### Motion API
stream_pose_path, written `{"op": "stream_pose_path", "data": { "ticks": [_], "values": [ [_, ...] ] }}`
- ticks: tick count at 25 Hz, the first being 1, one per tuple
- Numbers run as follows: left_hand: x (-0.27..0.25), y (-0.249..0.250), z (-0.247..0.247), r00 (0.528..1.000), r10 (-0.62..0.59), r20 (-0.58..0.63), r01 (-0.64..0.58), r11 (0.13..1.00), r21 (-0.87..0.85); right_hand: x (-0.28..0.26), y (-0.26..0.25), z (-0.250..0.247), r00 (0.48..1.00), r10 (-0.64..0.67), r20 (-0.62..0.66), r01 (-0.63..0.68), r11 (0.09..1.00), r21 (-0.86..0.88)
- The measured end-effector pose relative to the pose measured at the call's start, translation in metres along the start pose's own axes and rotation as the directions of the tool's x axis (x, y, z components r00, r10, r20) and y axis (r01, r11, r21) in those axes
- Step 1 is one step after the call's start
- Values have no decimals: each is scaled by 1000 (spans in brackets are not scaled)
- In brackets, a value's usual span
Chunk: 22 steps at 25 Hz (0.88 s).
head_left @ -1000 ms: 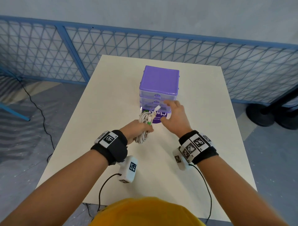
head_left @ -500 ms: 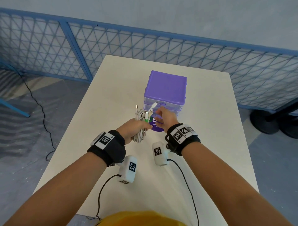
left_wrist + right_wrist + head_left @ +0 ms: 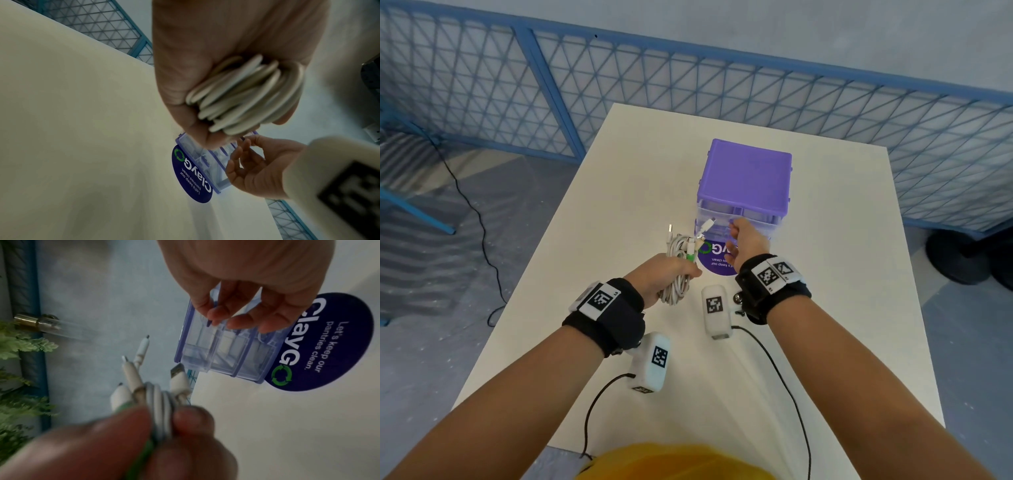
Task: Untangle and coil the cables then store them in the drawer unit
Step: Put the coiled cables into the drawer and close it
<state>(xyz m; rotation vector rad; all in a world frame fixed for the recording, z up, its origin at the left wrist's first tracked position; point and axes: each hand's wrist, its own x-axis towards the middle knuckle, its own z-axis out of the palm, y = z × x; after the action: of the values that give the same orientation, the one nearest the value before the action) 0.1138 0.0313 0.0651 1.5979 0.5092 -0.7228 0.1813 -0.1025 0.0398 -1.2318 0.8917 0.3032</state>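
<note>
Left hand: fingers wrapped tight round a bundle of coiled white cables, held above the bench just in front of the drawer unit. Several connector ends stick up from the top of the bundle; one strand carries a green section. The left wrist view confirms the loops packed in the fist.

Right hand: raised at the front face of the drawer unit, fingers bent and reaching onto the clear drawer fronts. The right wrist view shows the fingertips at a drawer handle; whether they actually grip it cannot be told. This hand carries no cable.

Drawer unit: purple top, clear drawers, standing upright near the middle of the bench. Whether any drawer is pulled out cannot be told.

A round dark blue sticker reading "ClayGo" lies flat on the bench, just in front of the unit's base, between the two hands.

A blue mesh fence runs behind the bench.
</note>
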Motion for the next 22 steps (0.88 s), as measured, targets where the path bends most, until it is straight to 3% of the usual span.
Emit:
{"op": "stream_pose_path", "data": {
  "ticks": [6,9,12,17,20,22],
  "values": [
    [-5,1,7,1000,28,14,-28,999,23,-31,34,-31,998,47,33,-42,989,-139],
    [-11,7,13,999,38,-19,-35,991,129,-37,42,-53,999,37,-11,-38,995,-97],
    [-13,23,17,998,49,-44,-35,961,274,-25,29,-64,995,-55,-86,53,998,-26],
    [-9,75,50,979,181,-94,-117,877,466,-12,-5,-73,954,-289,73,294,953,-70],
    [2,89,55,966,228,-121,-130,835,535,-14,4,-74,943,-296,151,320,931,-174],
    [6,87,54,968,220,-120,-106,793,600,-14,6,-77,936,-328,124,350,902,-253]
  ]
}}
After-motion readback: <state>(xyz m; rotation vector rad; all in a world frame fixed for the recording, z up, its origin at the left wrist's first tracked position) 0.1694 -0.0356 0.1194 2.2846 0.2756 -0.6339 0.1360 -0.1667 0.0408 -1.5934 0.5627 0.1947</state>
